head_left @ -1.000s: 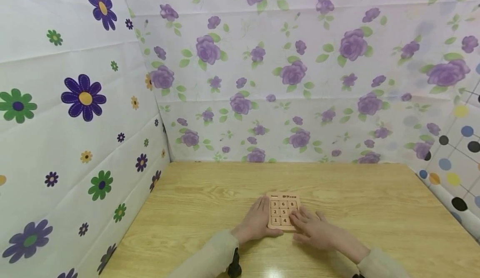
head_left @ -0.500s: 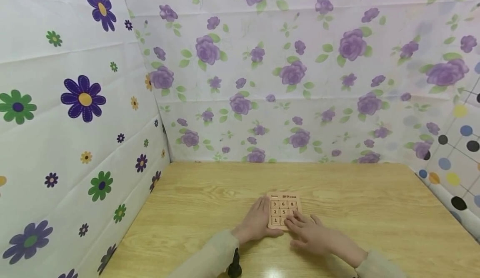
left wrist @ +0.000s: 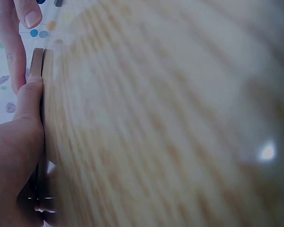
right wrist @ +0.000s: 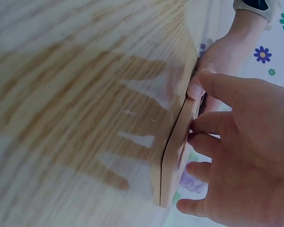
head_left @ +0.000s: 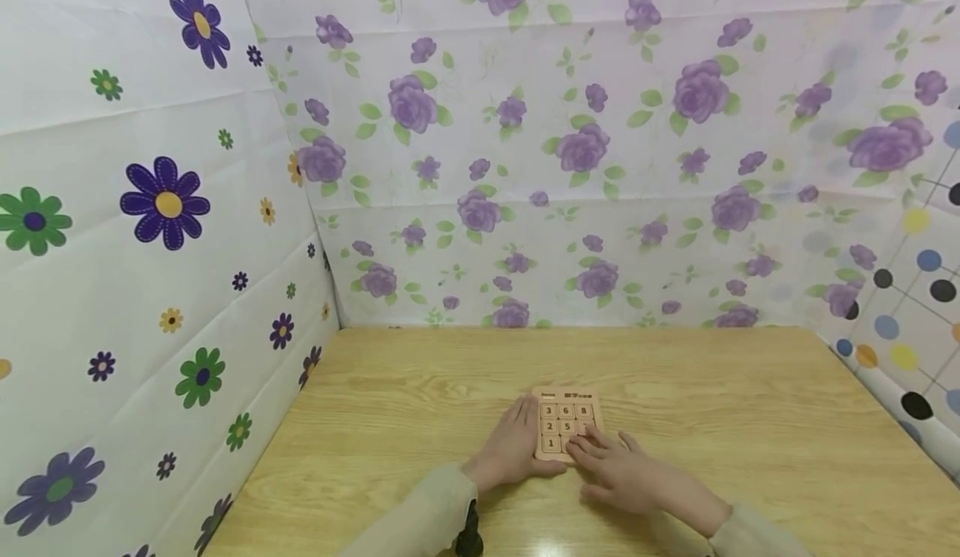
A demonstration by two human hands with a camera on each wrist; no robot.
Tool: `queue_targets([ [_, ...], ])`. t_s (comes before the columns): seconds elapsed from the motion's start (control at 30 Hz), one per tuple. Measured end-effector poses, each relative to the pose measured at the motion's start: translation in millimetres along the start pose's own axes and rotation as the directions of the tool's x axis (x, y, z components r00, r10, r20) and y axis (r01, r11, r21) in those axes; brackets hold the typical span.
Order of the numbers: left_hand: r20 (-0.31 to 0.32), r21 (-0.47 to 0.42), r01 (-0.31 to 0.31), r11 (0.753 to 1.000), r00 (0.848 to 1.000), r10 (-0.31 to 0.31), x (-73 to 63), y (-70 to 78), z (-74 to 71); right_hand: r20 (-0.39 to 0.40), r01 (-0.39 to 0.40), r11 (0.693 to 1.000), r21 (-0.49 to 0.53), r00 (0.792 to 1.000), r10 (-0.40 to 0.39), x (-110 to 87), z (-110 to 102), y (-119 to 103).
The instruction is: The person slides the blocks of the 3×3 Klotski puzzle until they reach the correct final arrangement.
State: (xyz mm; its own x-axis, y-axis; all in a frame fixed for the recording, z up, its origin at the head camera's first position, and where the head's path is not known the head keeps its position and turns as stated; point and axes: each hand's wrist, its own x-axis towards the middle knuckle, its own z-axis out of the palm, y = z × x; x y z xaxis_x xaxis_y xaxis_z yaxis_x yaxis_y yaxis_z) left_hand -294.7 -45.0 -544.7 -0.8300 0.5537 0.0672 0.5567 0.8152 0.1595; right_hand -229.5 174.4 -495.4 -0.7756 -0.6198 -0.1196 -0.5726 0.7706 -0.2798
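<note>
A wooden number slide puzzle (head_left: pixel 550 426) lies flat on the table, its tiles set in a square grid. Tiles 3, 6, 8, 2, 5 and 1 can be read in the head view; the lower right ones are under fingers. My left hand (head_left: pixel 507 450) holds the puzzle at its left side, thumb along the near edge; the left wrist view shows that thumb (left wrist: pixel 29 101) against the board's rim. My right hand (head_left: pixel 628 475) reaches over the lower right part, its fingertips on the tiles. From the right wrist, the board's side edge (right wrist: pixel 174 153) shows beneath slightly bent, spread fingers.
The wood-grain table (head_left: pixel 420 373) extends around the puzzle on all sides. Behind it hangs a sheet with purple roses (head_left: pixel 585 148). A flower-print sheet (head_left: pixel 247 165) stands at the left and a dotted one (head_left: pixel 907 315) at the right.
My right hand's fingers have shifted slightly left and toward me over the tiles, now covering the 4 tile. The left hand and the puzzle have stayed put.
</note>
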Motion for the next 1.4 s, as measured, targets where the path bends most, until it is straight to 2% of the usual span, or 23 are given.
queue_targets([
  [0.77,0.003,0.009,0.001,1.000,1.000,-0.002,-1.6,2.2,-2.4,-0.011,0.000,1.000,0.015,1.000,0.000,-11.3,4.0,11.3],
  [1.07,0.026,-0.004,0.014,1.000,1.000,-0.014,-1.5,2.0,-1.6,-0.007,-0.012,1.000,0.003,1.000,0.012,-15.6,4.1,15.5],
  [1.4,0.009,0.006,0.002,1.000,1.000,-0.002,0.7,2.0,-0.7,-0.016,-0.017,1.000,-0.005,1.000,0.017,-16.6,4.1,21.9],
])
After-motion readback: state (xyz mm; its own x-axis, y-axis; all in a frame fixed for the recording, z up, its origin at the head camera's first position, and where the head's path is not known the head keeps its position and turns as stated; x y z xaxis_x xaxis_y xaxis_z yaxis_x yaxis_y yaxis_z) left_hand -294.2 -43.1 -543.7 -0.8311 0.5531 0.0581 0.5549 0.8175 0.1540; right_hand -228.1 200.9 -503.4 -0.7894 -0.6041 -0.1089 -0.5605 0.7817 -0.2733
